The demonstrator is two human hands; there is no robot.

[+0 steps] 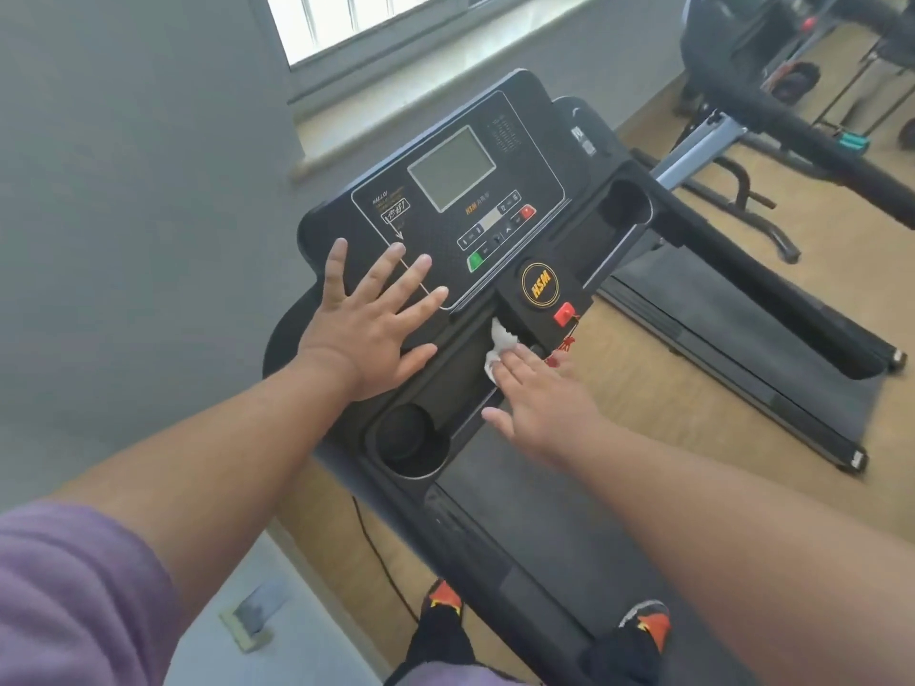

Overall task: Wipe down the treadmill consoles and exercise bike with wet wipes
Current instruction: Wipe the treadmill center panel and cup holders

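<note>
A black treadmill console [539,141] with a grey screen [451,166] and coloured buttons fills the middle of the view. My left hand [369,324] lies flat with spread fingers on the console's lower left part. My right hand [537,403] presses a crumpled white wet wipe [501,346] with straight fingers into the shallow tray below the round yellow-ringed logo [539,284]. Most of the wipe is hidden under my fingers.
A round cup holder [408,440] sits at the console's near left, another [625,203] at its far right. A red safety clip [564,314] with a cord hangs beside the wipe. A second treadmill [742,334] and other gym gear [792,81] stand to the right. A window sill [396,106] runs behind.
</note>
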